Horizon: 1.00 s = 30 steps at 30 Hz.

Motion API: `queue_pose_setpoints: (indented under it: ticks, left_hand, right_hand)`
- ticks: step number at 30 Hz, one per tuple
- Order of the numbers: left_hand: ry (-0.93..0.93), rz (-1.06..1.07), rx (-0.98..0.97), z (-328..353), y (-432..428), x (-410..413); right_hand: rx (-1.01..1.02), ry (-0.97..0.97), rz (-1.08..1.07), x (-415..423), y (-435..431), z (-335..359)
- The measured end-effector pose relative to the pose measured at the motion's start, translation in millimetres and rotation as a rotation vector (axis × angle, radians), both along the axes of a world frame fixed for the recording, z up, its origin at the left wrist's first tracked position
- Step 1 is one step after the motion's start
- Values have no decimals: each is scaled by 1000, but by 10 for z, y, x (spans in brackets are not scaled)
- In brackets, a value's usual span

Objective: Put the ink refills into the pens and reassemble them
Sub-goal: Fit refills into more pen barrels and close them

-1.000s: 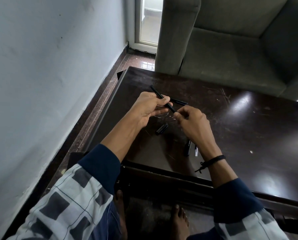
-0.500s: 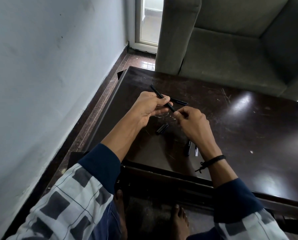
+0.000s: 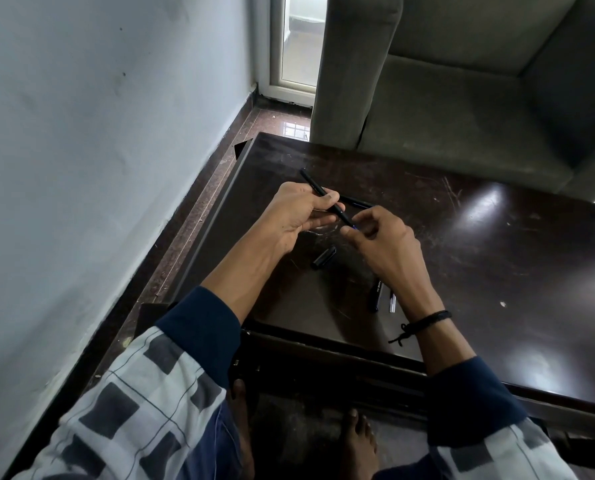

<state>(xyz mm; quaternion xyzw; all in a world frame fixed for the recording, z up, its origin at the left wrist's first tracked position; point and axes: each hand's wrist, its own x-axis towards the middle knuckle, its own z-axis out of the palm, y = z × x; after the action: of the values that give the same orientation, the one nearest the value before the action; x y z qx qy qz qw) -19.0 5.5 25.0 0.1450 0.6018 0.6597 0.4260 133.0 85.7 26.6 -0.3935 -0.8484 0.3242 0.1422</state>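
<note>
Two loose pieces, a black pen body (image 3: 376, 295) and a clear piece (image 3: 392, 302), lie on the counter (image 3: 496, 258) beneath the right wrist. A black cap (image 3: 323, 258) lies below and between the hands. The left hand (image 3: 297, 218) is curled round a slim black barrel (image 3: 318, 190), held tilted. The right hand (image 3: 384, 245) pinches a blue refill (image 3: 353, 226) at the barrel's near end. Just beyond the hands lies a spare pen (image 3: 358, 202). The dark counter is scratched and glossy. A grey armchair (image 3: 479, 98) stands behind it, with a pale wall (image 3: 98, 133) on the left.
</note>
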Motion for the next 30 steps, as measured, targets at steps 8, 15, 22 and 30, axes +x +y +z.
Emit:
queue_pose_setpoints:
  ticks: [8, 15, 22, 30]
  left_hand:
    - [14, -18, -12, 14, -4, 44]
    - [20, -12, -8, 11, -6, 32]
    - [33, -35, -26, 21, 0, 49]
    - [34, 2, -17, 3, 7, 2]
  right_hand:
    - [-17, -35, 15, -9, 15, -7]
    - [7, -18, 21, -2, 2, -12]
    - [-7, -54, 32, 7, 32, -14]
    - [25, -72, 37, -5, 33, -32]
